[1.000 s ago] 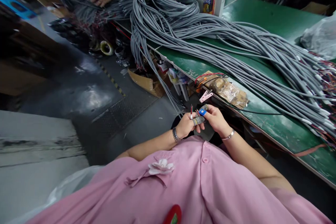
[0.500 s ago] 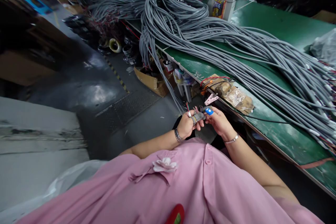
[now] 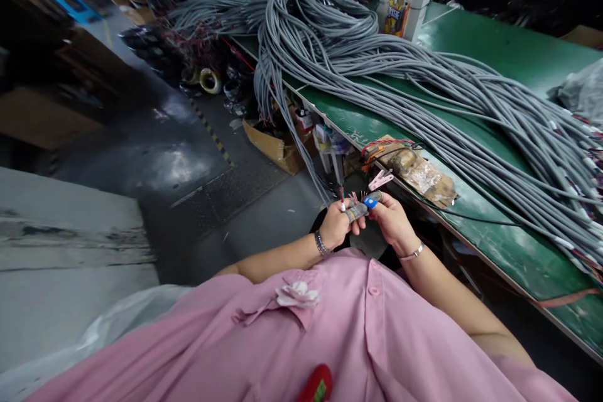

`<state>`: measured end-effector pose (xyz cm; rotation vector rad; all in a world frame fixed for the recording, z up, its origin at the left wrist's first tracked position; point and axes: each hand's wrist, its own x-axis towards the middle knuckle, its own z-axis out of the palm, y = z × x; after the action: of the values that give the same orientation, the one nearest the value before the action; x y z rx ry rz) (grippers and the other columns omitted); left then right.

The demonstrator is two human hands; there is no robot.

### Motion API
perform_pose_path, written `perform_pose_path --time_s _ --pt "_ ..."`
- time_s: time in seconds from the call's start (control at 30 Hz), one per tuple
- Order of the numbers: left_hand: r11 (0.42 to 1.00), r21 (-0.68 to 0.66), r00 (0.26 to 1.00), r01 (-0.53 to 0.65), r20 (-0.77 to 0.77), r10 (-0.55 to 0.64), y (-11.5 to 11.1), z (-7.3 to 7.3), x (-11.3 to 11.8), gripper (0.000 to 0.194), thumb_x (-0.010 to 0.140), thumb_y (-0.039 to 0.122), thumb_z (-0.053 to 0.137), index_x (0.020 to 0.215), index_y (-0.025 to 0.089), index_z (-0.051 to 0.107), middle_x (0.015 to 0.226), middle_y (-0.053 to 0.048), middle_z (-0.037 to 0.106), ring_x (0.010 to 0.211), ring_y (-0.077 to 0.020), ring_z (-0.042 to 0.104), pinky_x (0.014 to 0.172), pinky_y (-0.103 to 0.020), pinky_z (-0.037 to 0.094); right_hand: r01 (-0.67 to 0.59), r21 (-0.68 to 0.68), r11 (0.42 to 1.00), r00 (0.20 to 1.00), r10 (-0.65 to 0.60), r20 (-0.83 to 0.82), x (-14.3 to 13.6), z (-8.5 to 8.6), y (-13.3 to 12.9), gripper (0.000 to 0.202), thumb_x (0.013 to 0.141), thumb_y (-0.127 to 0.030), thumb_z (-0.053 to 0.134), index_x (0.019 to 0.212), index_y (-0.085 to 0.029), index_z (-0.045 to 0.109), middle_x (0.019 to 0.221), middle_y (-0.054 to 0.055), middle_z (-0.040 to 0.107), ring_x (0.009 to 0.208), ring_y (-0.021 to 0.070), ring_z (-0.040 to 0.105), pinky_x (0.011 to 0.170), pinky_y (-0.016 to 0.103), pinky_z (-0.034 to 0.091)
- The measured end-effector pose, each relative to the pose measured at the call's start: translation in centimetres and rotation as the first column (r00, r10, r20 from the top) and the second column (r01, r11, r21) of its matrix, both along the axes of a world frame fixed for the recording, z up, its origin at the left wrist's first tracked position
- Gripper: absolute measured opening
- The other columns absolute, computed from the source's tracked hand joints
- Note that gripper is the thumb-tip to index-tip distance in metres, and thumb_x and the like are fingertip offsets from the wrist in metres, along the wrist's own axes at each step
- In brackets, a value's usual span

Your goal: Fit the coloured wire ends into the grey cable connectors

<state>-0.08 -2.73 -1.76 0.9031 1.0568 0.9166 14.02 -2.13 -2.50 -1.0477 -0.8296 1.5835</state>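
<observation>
My left hand (image 3: 335, 225) is closed on the stripped end of a grey cable, whose coloured wires (image 3: 342, 196) stick up above the fingers. Grey wrapping with a yellow band (image 3: 357, 211) covers one of its digits. My right hand (image 3: 392, 220) pinches at the fine wire ends between the hands, its fingertips almost meeting the left ones; a blue cover (image 3: 370, 202) sits on its thumb. Grey cables (image 3: 306, 166) hang from the table edge down toward my left hand. Just beyond the right fingers is a pink clothespin (image 3: 380, 180) at the table edge.
A thick bundle of grey cables (image 3: 400, 69) lies along the green table (image 3: 485, 31). Near its edge rests a cardboard piece with taped plastic (image 3: 421, 174). Below stand an open cardboard box (image 3: 271, 146) and a white stool (image 3: 335, 163). A grey block (image 3: 70, 245) stands at left.
My right hand has shifted slightly left and its blue-covered thumb has turned downward over the wires. My left hand stays almost in place. Another person's hand at the top has left the view.
</observation>
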Motion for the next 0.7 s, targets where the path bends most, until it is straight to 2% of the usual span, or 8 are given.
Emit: perform_pose_path --time_s 0.13,0.27,0.37,0.47,0.7 --pt "0.999 0.040 1.000 -0.016 0.007 0.016 0.6 0.4 -0.8 0.033 0.071 0.046 0.068 0.067 0.015 0.058 0.047 0.001 0.058 0.031 -0.0066 0.042 0.032 -0.020 0.025 0.007 -0.069 0.998 0.987 -0.018 -0.161 1.0 -0.5 0.5 0.030 0.073 -0.049 0.072 0.075 -0.021 0.063 0.066 -0.002 0.059 0.056 0.0103 0.050 0.057 0.025 0.045" --pt "0.996 0.042 0.994 0.083 0.067 -0.086 1.5 0.7 -1.4 0.032 0.070 0.044 0.068 0.071 0.013 0.063 0.043 0.001 0.054 0.030 -0.0062 0.038 0.031 -0.020 0.022 0.024 -0.149 0.989 0.957 -0.066 -0.281 2.2 -0.6 2.0 0.050 0.071 -0.070 0.060 0.081 -0.022 0.065 0.075 0.002 0.065 0.059 0.0115 0.055 0.055 0.025 0.048" --pt "0.986 0.027 0.975 0.163 0.146 -0.165 2.1 0.8 -1.1 0.031 0.069 0.044 0.069 0.072 0.013 0.064 0.045 0.000 0.055 0.030 -0.0059 0.037 0.030 -0.020 0.020 -0.014 -0.108 0.994 0.952 -0.019 -0.305 2.0 -0.3 2.9 0.049 0.071 -0.069 0.062 0.083 -0.022 0.067 0.077 0.001 0.066 0.062 0.0114 0.058 0.057 0.024 0.049" --pt "0.985 0.021 0.961 0.169 0.218 -0.169 2.6 0.9 -0.6 0.031 0.067 0.043 0.070 0.070 0.013 0.063 0.046 0.001 0.054 0.031 -0.0058 0.037 0.029 -0.020 0.019 -0.023 -0.054 0.998 0.946 0.004 -0.323 1.2 0.1 3.2 0.044 0.073 -0.064 0.064 0.081 -0.021 0.067 0.074 0.001 0.065 0.063 0.0112 0.058 0.058 0.023 0.049" --pt "0.985 -0.029 0.958 0.169 0.240 -0.157 3.1 0.4 -0.1 0.031 0.065 0.041 0.071 0.069 0.012 0.061 0.051 0.000 0.058 0.032 -0.0039 0.036 0.030 -0.019 0.019 0.110 -0.060 0.992 0.921 -0.124 -0.368 0.0 -0.1 3.7 0.036 0.073 -0.055 0.070 0.075 -0.020 0.066 0.070 -0.001 0.064 0.058 0.0097 0.055 0.053 0.021 0.046"
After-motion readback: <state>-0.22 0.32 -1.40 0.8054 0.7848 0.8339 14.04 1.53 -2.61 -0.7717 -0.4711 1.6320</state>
